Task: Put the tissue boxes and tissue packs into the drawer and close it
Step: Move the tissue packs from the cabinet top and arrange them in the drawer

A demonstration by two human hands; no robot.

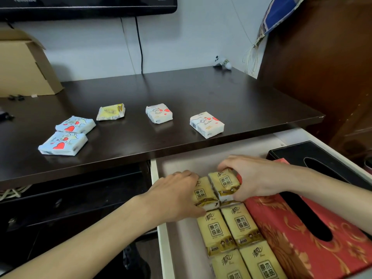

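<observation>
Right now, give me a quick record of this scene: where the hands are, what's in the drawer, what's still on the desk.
left hand: on a yellow pack
right hand: gripping a yellow pack
drawer: open
in drawer: yellow packs, red tissue box, black tissue box
desk: five packs left

a dark wooden desktop (181, 93) stood against a pale wall (96, 49), a black screen (86, 5) mounted above, a brown wooden cabinet (322, 57) at the right.
</observation>
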